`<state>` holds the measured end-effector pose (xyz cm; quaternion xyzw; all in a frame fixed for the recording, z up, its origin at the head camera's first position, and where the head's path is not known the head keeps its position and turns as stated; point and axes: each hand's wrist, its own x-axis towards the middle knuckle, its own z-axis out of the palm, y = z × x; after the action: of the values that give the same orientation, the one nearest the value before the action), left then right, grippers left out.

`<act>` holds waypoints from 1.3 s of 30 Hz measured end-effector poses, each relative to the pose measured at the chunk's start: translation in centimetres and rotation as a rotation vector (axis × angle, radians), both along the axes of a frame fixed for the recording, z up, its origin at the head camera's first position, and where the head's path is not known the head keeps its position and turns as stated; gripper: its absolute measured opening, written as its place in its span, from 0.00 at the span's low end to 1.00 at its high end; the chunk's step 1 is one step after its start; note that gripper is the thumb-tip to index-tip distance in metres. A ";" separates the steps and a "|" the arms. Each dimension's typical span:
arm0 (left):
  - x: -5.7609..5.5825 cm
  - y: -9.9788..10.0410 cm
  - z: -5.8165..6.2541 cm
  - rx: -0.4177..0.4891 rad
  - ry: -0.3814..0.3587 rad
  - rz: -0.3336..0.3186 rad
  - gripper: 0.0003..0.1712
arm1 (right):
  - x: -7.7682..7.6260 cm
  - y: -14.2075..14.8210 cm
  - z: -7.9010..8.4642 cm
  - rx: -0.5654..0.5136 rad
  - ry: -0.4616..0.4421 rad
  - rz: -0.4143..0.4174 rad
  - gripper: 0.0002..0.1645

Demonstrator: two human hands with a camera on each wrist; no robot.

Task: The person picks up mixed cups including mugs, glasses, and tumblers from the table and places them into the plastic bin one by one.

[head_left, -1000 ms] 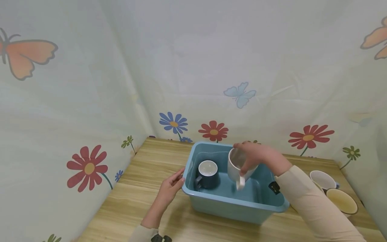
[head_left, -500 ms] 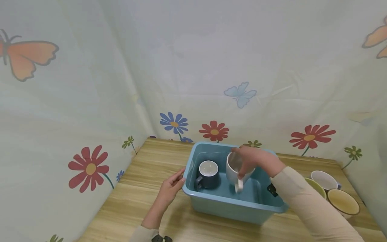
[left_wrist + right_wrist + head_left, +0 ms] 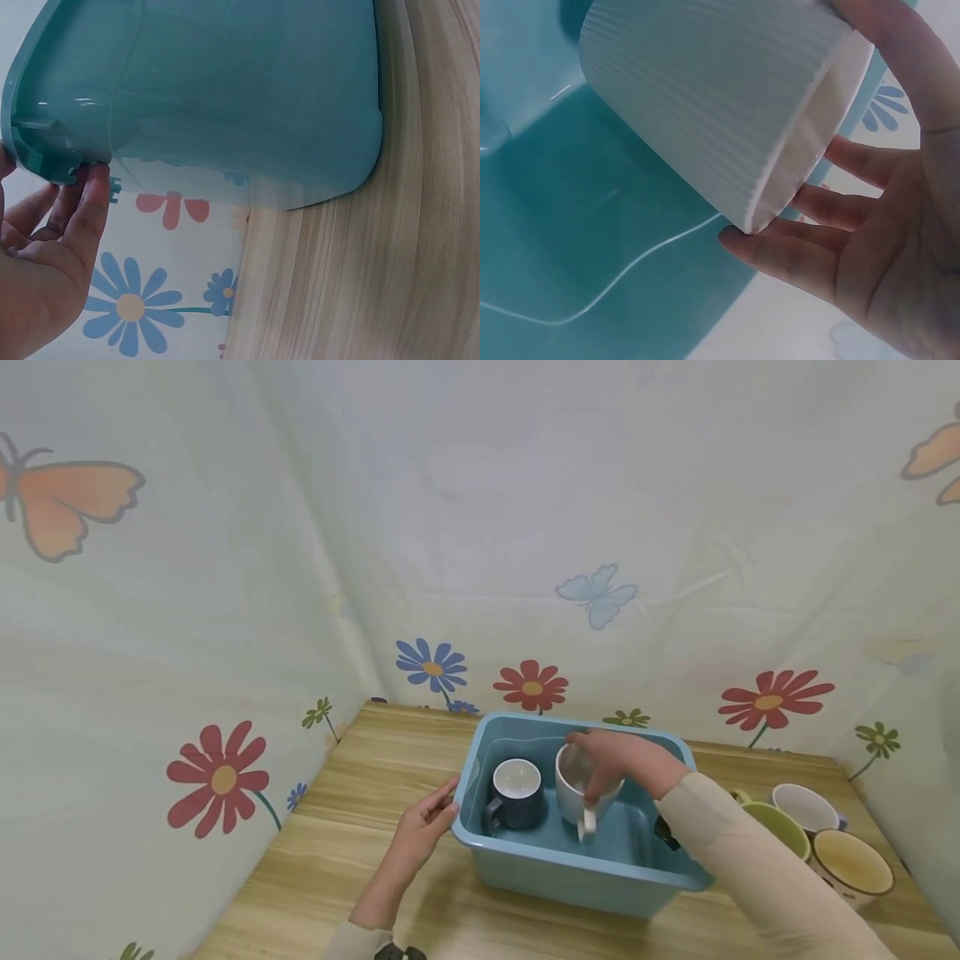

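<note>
My right hand (image 3: 615, 760) grips a white mug (image 3: 572, 802) by its rim, inside the blue plastic basin (image 3: 555, 860). Ridges run along the mug's side (image 3: 690, 90) in the right wrist view, and its handle points toward me. To the left of it in the basin stands a dark blue mug (image 3: 519, 808) with a white inside, upright. At the basin's left end, my left hand (image 3: 422, 828) holds the rim. The left wrist view has the fingers (image 3: 90, 210) tucked under that rim, with the thumb mostly out of frame.
On the wooden table (image 3: 360, 793), right of the basin, stand a green mug (image 3: 780, 828), a white mug with a bluish handle (image 3: 806, 808) and a cream mug with a dark rim (image 3: 853, 862). A flower-print curtain (image 3: 480, 568) encloses the back and sides.
My right hand has brought the white mug a little left and lower in the basin, closer to the dark blue mug. The left hand stays at the rim.
</note>
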<state>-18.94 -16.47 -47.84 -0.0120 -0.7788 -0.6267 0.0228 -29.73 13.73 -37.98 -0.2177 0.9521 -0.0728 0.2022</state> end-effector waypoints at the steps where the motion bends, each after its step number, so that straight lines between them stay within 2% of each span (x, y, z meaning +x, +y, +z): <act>1: 0.0 0.0 0.0 -0.003 -0.002 0.002 0.27 | -0.1 -0.1 -0.1 0.001 0.001 0.004 0.64; 6: -0.1 -0.2 -0.1 -0.008 -0.005 0.010 0.27 | -0.6 -0.5 -0.7 -0.006 0.008 0.021 0.63; 21: -0.1 -0.3 -0.3 -0.003 -0.012 0.008 0.27 | -0.6 -1.2 -2.5 -0.051 -0.030 -0.039 0.64; 29: 0.0 -0.1 -0.4 0.004 -0.012 0.007 0.27 | -0.3 -1.4 -3.1 -0.050 -0.024 -0.024 0.63; 39: -0.1 0.0 -0.2 0.011 0.008 -0.005 0.26 | -0.6 -1.6 -3.7 -0.023 0.001 -0.010 0.63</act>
<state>-19.03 -16.50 -48.05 -0.0162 -0.7752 -0.6310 0.0246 -30.31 12.14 -41.63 -0.2151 0.9523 -0.0849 0.1989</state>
